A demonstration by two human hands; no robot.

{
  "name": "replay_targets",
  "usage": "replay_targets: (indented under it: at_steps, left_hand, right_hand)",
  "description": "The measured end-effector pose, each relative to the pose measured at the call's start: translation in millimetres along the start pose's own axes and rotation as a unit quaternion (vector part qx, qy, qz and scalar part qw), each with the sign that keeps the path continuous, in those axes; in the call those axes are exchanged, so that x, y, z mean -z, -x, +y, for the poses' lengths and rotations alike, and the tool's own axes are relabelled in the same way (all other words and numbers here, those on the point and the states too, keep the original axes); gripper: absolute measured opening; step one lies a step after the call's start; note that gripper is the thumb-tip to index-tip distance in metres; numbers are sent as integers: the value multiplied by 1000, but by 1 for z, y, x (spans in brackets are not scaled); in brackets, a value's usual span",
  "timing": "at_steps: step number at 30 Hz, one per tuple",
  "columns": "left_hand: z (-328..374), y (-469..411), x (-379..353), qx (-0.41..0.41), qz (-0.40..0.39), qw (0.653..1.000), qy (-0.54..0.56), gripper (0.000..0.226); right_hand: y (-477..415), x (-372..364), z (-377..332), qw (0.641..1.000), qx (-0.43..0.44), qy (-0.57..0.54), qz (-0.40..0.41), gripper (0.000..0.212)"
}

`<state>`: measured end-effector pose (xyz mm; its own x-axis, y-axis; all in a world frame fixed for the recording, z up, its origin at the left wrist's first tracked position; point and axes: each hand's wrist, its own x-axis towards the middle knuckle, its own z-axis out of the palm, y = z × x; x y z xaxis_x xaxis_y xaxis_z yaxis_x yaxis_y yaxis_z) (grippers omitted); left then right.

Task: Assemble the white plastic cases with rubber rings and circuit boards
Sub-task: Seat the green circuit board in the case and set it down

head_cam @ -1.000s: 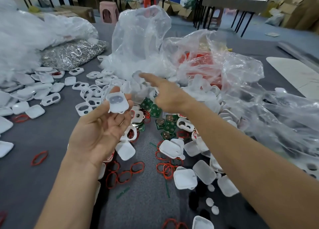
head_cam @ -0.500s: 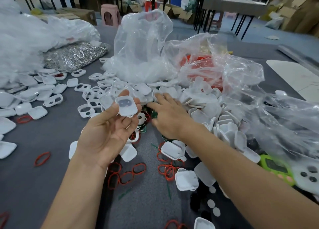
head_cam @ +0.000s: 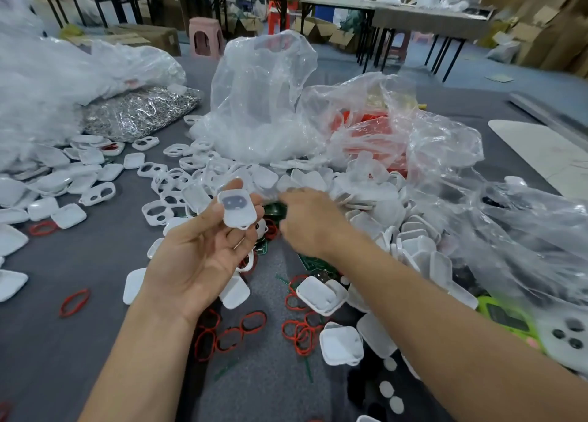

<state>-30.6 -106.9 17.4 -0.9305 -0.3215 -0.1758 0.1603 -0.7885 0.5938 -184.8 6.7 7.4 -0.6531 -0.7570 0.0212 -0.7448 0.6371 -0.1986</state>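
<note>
Both forearms [head_cam: 445,310] are bare along all that shows of them. On the left grip [head_cam: 203,256], what looks like a thin metallic ring [head_cam: 238,244] glints on one finger.

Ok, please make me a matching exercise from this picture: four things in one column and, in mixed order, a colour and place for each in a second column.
Things:
1. case
2. rings
3. stool
4. boards

Colour and place:
A. pink, on the floor behind the table
B. green, on the table by the right hand
C. white, held in the left hand
D. red, scattered on the table

Pairs: 1-C, 2-D, 3-A, 4-B
</note>
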Motion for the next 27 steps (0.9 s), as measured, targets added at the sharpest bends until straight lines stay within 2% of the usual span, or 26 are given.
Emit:
replay_targets:
  at_steps: [2, 4, 6, 7, 11, 15, 17, 19, 20, 22, 24, 26, 27]
  left_hand:
    - [0, 0, 1, -2, -6, 1000, 4, 34]
    - [1, 0, 2, -3, -12, 1000, 13, 34]
    - [2, 0, 3, -4, -15, 1000, 10, 34]
    - [2, -1, 3, -5, -14, 1000, 6, 34]
    - [2, -3, 5, 1, -12, 1000, 1, 35]
    - [2, -4, 7, 16, -22, 999, 30, 35]
    - [2, -6, 7, 19, -28, 999, 29, 44]
    - [2, -7, 7, 16, -26, 999, 23, 67]
    - [2, -7, 7, 15, -22, 999, 21, 68]
    - [2, -7, 6, 15, -16, 1000, 21, 51]
    - [1, -6, 6, 16, -9, 1000, 20, 38]
    - [0, -6, 6, 13, -8, 1000, 18, 36]
    - [0, -5, 5, 10, -6, 1000, 10, 36]
  right_hand:
    - [-7, -10, -8, 998, 50, -2, -42, 58]
    - [-12, -9, -12, 988, 79, -106, -74, 65]
    - [-21, -1, -5, 977, 65, -197, -48, 63]
    - [-26, 6, 2, 979, 43, -195, -30, 58]
    - [-43, 27, 34, 994, -87, -71, -16, 43]
    - [-53, 45, 46, 972, -200, 110, 57, 13]
    - [-59, 44, 44, 971, -167, 153, 80, 6]
    - [-63, 35, 38, 983, -90, 144, 67, 24]
    - [-65, 30, 36, 988, -72, 128, 44, 27]
    - [-66, 23, 32, 990, -87, 106, 9, 32]
    - [-60, 20, 31, 990, -84, 110, 18, 29]
    - [-48, 20, 32, 989, -48, 138, 28, 18]
    - [-42, 20, 34, 990, -38, 133, 32, 20]
